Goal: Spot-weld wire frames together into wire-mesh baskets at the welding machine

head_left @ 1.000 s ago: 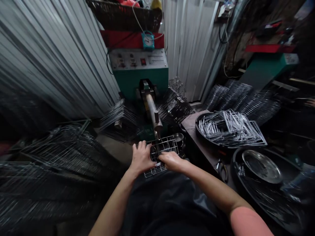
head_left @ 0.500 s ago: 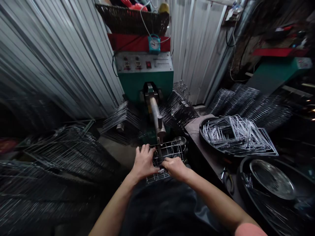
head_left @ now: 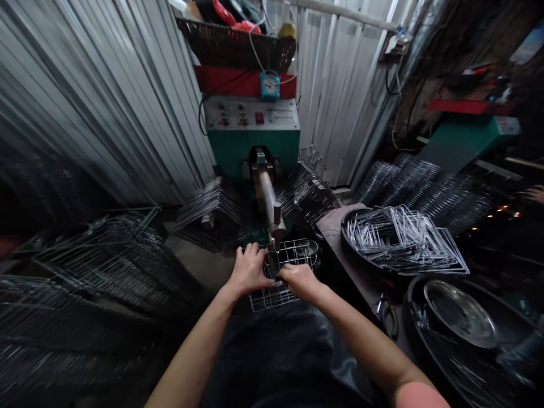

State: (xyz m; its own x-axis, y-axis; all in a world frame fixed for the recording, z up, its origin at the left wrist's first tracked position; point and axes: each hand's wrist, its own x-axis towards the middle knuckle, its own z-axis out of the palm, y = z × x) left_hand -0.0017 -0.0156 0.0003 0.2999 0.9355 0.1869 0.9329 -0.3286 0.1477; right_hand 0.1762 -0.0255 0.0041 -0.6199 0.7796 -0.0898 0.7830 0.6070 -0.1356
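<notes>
The left hand (head_left: pixel 251 267) grasps the left side of a silver, rectangular rack of welded wire (head_left: pixel 278 296), fingers over its far left part and thumb pointing inward; the right hand (head_left: pixel 301 281) has its fingers curled in at the middle of the rack, though whether they pinch a wire cannot be told. The rack sits in front of the person's body, its far part beneath the tip of a grey metal cylindrical arm (head_left: pixel 267 195); the arm reaches nearward from a green metal machine (head_left: pixel 255 141) at the far middle. Stacked bent-wire frames stand left (head_left: pixel 208 207) and right of the arm; farther right, a round black tray (head_left: pixel 359 256) holds a heap of silver wire frames (head_left: pixel 419 241); nearer, dark-handled pliers (head_left: pixel 390 322) lie beside a large black basin (head_left: pixel 408 309).
</notes>
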